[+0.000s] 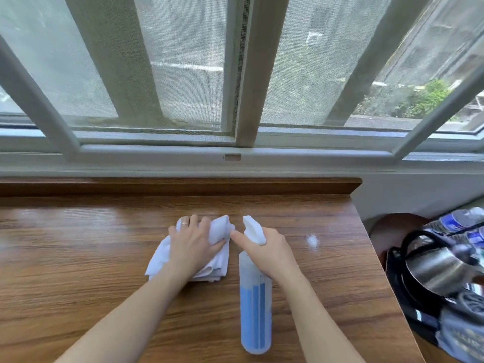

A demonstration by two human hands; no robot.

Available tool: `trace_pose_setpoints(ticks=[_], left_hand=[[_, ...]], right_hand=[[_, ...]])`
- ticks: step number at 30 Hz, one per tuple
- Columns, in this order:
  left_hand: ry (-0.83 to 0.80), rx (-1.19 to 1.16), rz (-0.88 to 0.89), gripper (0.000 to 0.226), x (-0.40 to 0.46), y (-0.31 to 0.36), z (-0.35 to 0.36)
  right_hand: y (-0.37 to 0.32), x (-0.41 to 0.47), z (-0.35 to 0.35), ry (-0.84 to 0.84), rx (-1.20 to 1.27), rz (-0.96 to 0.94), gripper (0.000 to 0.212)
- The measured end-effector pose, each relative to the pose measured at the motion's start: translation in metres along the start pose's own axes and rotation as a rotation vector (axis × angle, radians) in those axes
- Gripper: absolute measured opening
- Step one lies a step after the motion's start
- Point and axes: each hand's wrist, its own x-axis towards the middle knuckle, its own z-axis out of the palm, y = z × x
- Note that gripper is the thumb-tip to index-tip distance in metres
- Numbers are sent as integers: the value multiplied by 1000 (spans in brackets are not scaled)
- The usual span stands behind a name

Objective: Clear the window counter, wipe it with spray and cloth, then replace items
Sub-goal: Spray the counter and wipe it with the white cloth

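Observation:
The wooden window counter fills the lower view. My left hand presses down on a white cloth bunched near the counter's middle, fingers curled over its far end. My right hand grips the neck of a spray bottle with blue liquid and a white trigger head. The index finger points out toward the cloth. The nozzle faces away from me, toward the window. A small wet patch of spray glistens on the counter to the right of the bottle.
A steel electric kettle and several water bottles sit low beyond the counter's right edge, beside a dark round seat. A raised wooden ledge and the window frame bound the far side.

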Motion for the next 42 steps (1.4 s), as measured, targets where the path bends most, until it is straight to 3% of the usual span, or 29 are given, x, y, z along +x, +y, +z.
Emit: trace_pose_setpoints(ticks=[7,16,30,34,42], left_hand=[[-74,-8,-78,61,55,-4,-2],[-209,-14,-105,61,23,12,-19],[-91,-19,20,62,-119,26,-30],[-79,-7,-4,61,-122,23,-33],[-101,-1,-28,60,-119,27,-37]], right_hand=[[10,-10,1,-6,-13,20,51],[17,-24,-4,4,-13,20,49],[21,-44,-6,8,-59,-7,55],[23,-46,-6,8,-73,-17,52],[26,-51,-13,65,-81,-10,67]])
